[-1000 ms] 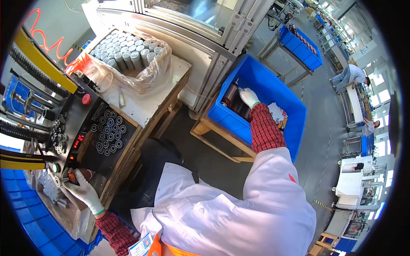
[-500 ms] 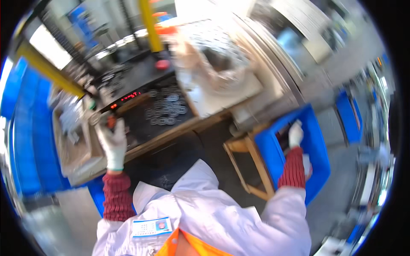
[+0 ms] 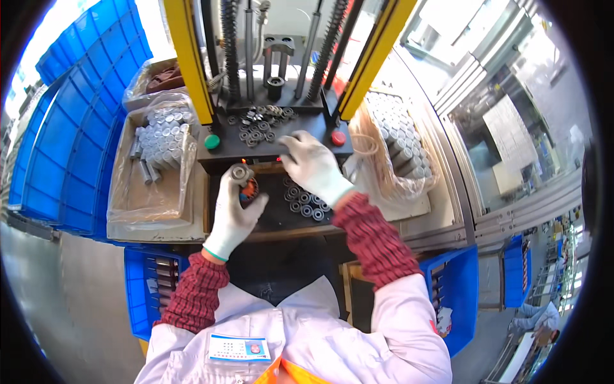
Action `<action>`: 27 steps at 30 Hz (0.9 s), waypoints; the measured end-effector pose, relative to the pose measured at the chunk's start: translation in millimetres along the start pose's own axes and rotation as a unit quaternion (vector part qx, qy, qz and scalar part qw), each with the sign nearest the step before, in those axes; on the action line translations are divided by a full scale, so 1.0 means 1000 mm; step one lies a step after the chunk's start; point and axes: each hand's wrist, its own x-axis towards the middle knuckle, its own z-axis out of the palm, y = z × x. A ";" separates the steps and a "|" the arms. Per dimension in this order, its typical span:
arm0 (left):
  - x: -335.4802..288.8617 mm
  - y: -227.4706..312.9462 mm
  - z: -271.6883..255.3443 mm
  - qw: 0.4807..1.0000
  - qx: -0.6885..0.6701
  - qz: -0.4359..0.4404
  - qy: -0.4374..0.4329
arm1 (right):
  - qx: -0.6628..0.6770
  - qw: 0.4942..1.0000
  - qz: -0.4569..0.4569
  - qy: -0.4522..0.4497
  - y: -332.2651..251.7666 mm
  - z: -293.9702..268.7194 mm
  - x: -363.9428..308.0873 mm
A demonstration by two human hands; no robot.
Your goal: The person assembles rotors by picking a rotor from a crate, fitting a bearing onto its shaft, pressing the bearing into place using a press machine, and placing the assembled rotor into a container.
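My left hand [image 3: 229, 214], in a white glove, is closed around a grey metal part with a round, ring-like end [image 3: 240, 173]. Something orange-red [image 3: 250, 189] shows between its thumb and fingers; its kind is unclear. My right hand [image 3: 314, 168], gloved too, hovers at the front edge of the black press table [image 3: 224, 150]. Its fingers are bent and apart from the thumb, with nothing seen in them. Just beyond them, small metal rings [image 3: 254, 134] lie in a loose pile on the press table. More dark rings [image 3: 306, 203] lie on the black mat below my right wrist.
Yellow posts [image 3: 378, 54] flank the press, with a green button [image 3: 212, 141] and a red button [image 3: 338, 137]. Plastic-lined boxes of metal cylinders stand left [image 3: 157, 205] and right [image 3: 409, 173]. Blue bins [image 3: 462, 301] flank me; blue crates [image 3: 77, 134] stand far left.
My right hand has come out of the blue bin on the right and over to the press table. My left hand stays near the press front. The view has turned to face the press.
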 end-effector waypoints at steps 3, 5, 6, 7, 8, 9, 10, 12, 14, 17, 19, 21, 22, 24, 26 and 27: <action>-0.005 0.001 -0.003 1.000 0.001 -0.008 -0.016 | -0.108 0.994 -0.015 -0.028 0.016 0.049 0.040; -0.008 0.002 -0.010 1.000 -0.005 -0.021 -0.015 | -0.107 0.992 0.000 -0.059 0.027 0.060 0.047; -0.009 0.000 -0.014 0.999 -0.010 -0.034 -0.015 | -0.104 0.991 0.004 -0.081 0.025 0.057 0.053; -0.011 0.000 -0.018 1.000 -0.005 -0.027 -0.008 | -0.077 0.991 0.033 -0.106 0.026 0.054 0.065; -0.009 0.002 -0.018 1.000 -0.006 -0.018 -0.006 | -0.065 0.995 0.040 -0.070 0.029 0.043 0.080; -0.007 0.001 -0.020 1.000 -0.006 -0.023 -0.002 | -0.018 0.999 0.049 -0.011 0.028 0.035 0.102; -0.006 0.001 -0.019 1.000 -0.006 -0.005 -0.005 | 0.024 0.997 0.061 0.050 0.032 0.026 0.124; -0.003 0.001 -0.016 1.000 -0.012 0.011 -0.011 | -0.036 0.997 0.006 0.064 0.055 0.025 0.156; 0.000 -0.001 -0.018 0.999 -0.036 -0.022 -0.003 | -0.076 0.996 -0.027 0.031 0.064 0.032 0.160; -0.003 -0.006 -0.011 0.978 -0.137 -0.155 0.011 | -0.150 0.984 -0.091 -0.038 0.067 0.015 0.141; -0.012 -0.023 -0.015 0.974 -0.117 -0.195 -0.002 | -0.098 0.982 -0.021 -0.163 0.041 -0.009 0.122; -0.009 -0.025 -0.014 0.974 -0.074 -0.213 0.012 | 0.028 0.968 0.077 -0.238 -0.013 -0.033 0.089; 0.001 -0.020 -0.005 0.974 -0.084 -0.210 0.012 | 0.115 0.968 0.046 -0.220 -0.018 -0.032 0.064; 0.026 -0.019 0.005 0.994 0.010 -0.098 0.044 | 0.297 0.943 0.000 -0.151 -0.051 -0.012 0.026; 0.059 -0.007 0.006 1.000 -0.004 0.018 0.022 | 0.210 0.974 0.042 -0.068 -0.065 -0.009 0.027; 0.077 0.004 0.000 0.997 0.024 0.055 0.044 | 0.214 0.976 0.026 -0.033 -0.066 -0.015 0.041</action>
